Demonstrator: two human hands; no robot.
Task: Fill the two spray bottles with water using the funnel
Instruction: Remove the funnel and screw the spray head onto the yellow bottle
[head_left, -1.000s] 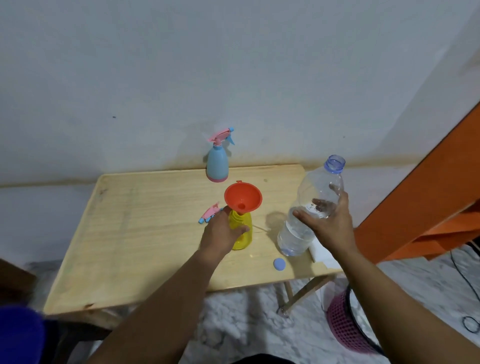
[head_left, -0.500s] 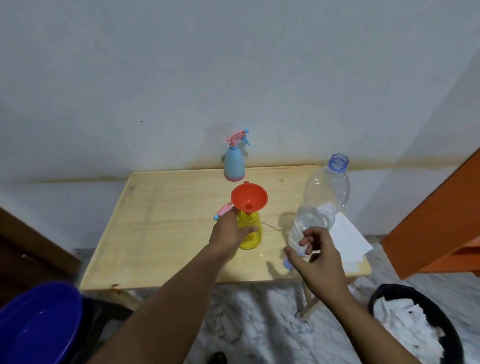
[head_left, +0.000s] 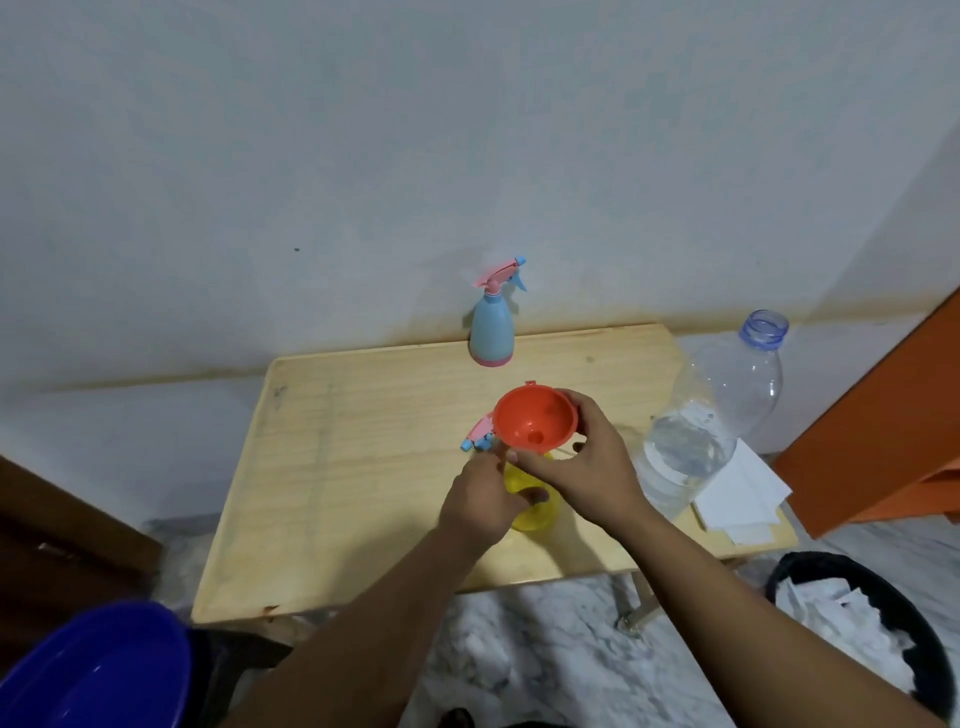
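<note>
1. Orange plastic: the funnel (head_left: 535, 422) sits tilted above the yellow bottle (head_left: 532, 499), its wide mouth facing up and toward the camera, its spout pointing down at the bottle's neck, which the hands hide.
2. The right hand (head_left: 582, 467) grasps the funnel, fingers curled round its far rim and thumb under the cone.
3. The left hand (head_left: 480, 501) is wrapped round the yellow bottle, thumb across its front, holding it upright on the wooden table (head_left: 363, 467).
4. A loose pink and blue spray head (head_left: 478, 436) lies on the table just left of the funnel, partly hidden by the left fingers.
5. The blue spray bottle (head_left: 492, 332) stands upright at the table's far edge by the wall (head_left: 467, 130), its pink trigger top on, well apart from the hands.
6. A clear water bottle (head_left: 711, 421), uncapped and roughly half full, stands on the table's right side, near the right hand but not touching it.
7. White paper (head_left: 743, 493) lies just right of the water bottle at the table's corner.
8. On the floor: a dark blue tub (head_left: 98, 670) at lower left and a black bin (head_left: 924, 654) with white paper in it at lower right.
</note>
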